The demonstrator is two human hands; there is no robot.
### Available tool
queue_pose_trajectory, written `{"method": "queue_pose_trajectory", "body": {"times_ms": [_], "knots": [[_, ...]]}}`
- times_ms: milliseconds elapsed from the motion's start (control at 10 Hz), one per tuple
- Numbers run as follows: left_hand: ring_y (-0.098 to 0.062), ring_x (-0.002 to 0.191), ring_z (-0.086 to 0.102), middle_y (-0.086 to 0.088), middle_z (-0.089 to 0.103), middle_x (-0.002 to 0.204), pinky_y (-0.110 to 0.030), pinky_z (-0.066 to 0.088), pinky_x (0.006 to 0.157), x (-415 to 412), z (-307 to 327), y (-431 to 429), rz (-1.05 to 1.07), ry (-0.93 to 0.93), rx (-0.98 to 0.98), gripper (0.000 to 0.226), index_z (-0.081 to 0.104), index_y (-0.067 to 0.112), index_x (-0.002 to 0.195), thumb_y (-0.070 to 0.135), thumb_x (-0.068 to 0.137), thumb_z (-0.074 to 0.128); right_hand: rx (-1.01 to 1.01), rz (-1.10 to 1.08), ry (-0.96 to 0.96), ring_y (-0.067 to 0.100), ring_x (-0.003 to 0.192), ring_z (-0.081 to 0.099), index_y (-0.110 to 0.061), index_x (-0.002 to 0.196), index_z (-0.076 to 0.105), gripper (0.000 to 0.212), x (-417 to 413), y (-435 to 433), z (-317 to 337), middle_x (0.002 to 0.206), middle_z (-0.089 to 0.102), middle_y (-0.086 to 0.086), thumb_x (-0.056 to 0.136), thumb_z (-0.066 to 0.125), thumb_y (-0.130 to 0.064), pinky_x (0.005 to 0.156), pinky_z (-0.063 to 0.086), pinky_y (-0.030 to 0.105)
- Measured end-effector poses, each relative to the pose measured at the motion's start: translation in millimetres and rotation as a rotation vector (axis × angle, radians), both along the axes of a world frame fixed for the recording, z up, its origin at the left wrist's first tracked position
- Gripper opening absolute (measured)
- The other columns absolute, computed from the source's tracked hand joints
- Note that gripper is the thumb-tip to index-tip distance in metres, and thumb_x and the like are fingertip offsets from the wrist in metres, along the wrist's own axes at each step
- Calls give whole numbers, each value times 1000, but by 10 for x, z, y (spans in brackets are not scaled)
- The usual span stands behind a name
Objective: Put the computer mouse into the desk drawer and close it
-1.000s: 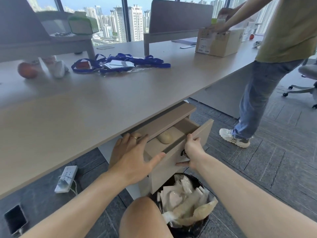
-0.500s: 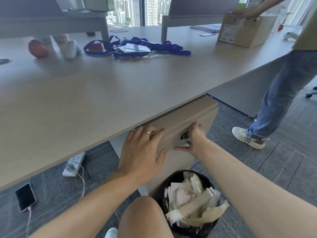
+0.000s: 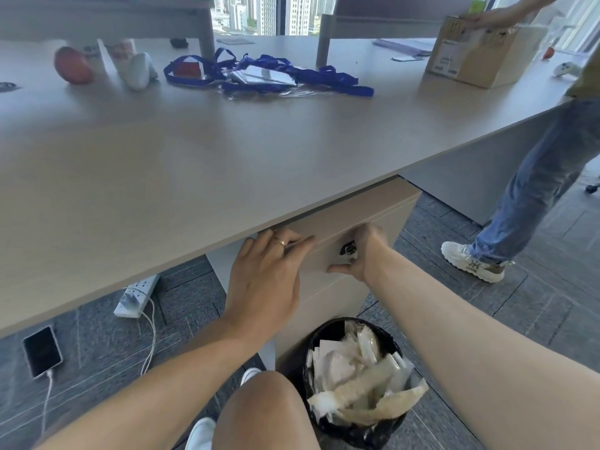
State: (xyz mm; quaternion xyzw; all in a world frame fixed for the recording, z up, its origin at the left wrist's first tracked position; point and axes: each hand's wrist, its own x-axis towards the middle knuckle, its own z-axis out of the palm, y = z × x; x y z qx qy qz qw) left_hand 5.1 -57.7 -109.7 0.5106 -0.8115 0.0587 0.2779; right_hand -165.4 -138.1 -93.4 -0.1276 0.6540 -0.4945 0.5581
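Observation:
The desk drawer sits pushed in under the light wooden desk, its front flush with the cabinet. The computer mouse is hidden inside it. My left hand lies flat against the left part of the drawer front, fingers extended, a ring on one finger. My right hand grips the drawer front beside the small black lock, fingers on its top edge and thumb under its lower edge.
A black bin full of wrappers stands below the drawer, next to my knee. A power strip and a charging phone lie on the floor at left. Another person stands at right, touching a cardboard box. Blue lanyards lie on the desk.
The drawer, open with the mouse visible inside a second ago, has slid fully in under both hands. The mouse is out of sight. My view has moved closer and lower.

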Motion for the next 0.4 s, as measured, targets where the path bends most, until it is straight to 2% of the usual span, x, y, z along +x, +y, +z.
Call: {"method": "queue_pose_trajectory", "body": {"times_ms": [100,200,300,400], "knots": [[-22,99,55,4,64,116,-36,41,80,6,-7,-10,1,8,-12,57,64,23,131,1,79,69,-14,-1,-24,33,93,49,-13,128,40,28,-22,46,9,107,52,11,100,45,-18,90,47,73],[-22,99,54,3,63,117,-37,41,80,5,-16,-20,-15,5,-19,59,63,23,132,0,78,70,-15,7,-14,30,83,47,-16,130,41,29,-18,83,27,99,47,11,102,34,-13,82,50,74],[-24,98,54,2,63,117,-37,41,78,-2,-2,-24,-8,-36,-40,61,63,22,132,-1,76,69,-20,47,45,34,102,49,-22,141,37,41,-25,170,21,132,46,10,103,25,-11,79,55,68],[-25,98,55,2,64,116,-37,41,79,-14,-4,-1,13,-43,-49,64,64,22,131,-3,72,69,4,105,119,39,130,44,-26,143,38,42,-127,274,22,150,38,9,104,27,-15,82,57,62]]}}
